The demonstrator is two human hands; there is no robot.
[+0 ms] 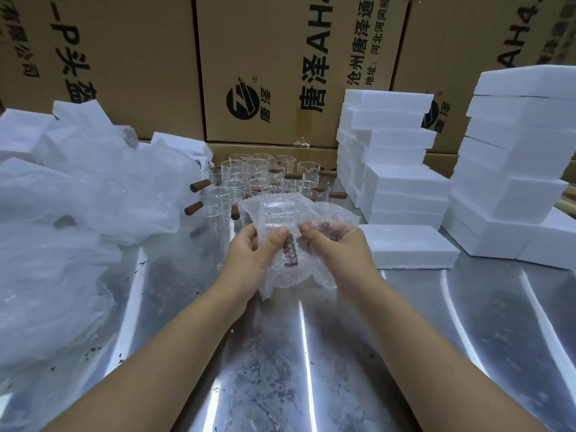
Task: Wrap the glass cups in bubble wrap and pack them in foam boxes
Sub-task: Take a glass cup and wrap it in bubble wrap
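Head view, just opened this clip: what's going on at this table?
A person is wrapping one glass cup in bubble wrap above the metal table. The left hand and right hand both pinch the wrap around it; its brown handle shows through. More unwrapped cups stand behind, and white foam boxes are stacked to the right.

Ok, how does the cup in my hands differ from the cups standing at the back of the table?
The held cup sits inside bubble wrap; the standing cups are bare. The held cup is off the table, left hand and right hand gripping its wrap; the standing cups rest upright on it. Both are clear glass with brown wooden handles.
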